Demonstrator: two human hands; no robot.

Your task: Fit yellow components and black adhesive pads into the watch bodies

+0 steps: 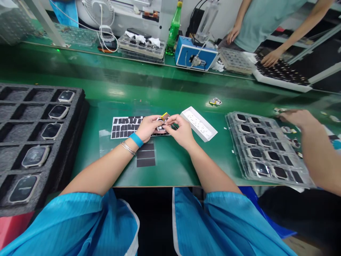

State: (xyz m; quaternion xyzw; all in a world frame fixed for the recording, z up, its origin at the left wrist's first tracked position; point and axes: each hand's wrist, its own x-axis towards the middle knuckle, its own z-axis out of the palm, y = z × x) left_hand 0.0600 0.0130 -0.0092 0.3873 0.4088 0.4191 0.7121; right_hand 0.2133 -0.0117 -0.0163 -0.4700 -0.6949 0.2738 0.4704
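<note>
In the middle of the bench, my left hand (148, 127) is closed on a small watch case assembly (161, 125) with a yellow-and-brown flap (165, 116) sticking up from it. My right hand (180, 131) meets it from the other side, thumb and index finger pinched at the assembly's edge. A thin dark sliver shows by those fingers, too small to name. Beneath the hands lies a white sheet of black stickers (124, 127), partly covered by my left hand. Just right of my right hand is a white box (199, 123) with tiny dark pieces inside.
At left stands a grey foam tray (77, 93) with several smartwatches. On the right is a clear plastic tray (239, 167) of watch screens, beside a co-worker's arm (306, 121). Dark strips (145, 155) lie near the front edge. Another loose watch part (216, 101) sits farther back.
</note>
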